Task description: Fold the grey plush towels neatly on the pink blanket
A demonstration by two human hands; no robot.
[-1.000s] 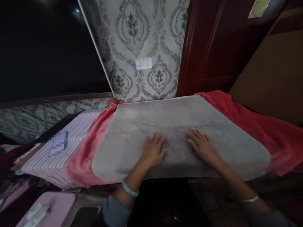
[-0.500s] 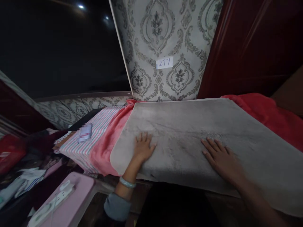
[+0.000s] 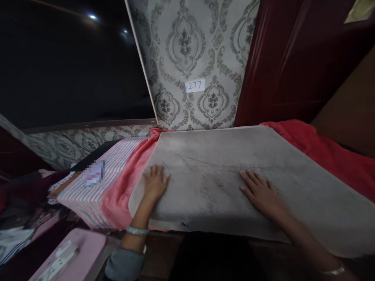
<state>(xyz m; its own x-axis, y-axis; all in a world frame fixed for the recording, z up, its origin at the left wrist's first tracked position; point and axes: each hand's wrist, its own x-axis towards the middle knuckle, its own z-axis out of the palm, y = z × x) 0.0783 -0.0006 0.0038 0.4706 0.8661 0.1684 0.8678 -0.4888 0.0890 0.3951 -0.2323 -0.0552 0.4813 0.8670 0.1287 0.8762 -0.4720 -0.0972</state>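
Grey cloth lay over a red blanket; the left hand and right hand rested spread, palms down, apparently pressing it flat.

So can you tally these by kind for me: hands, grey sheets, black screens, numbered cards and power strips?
Hands: 2, left hand and right hand
Grey sheet: 1
Black screen: 1
Numbered card: 1
Power strip: 1
Total: 6
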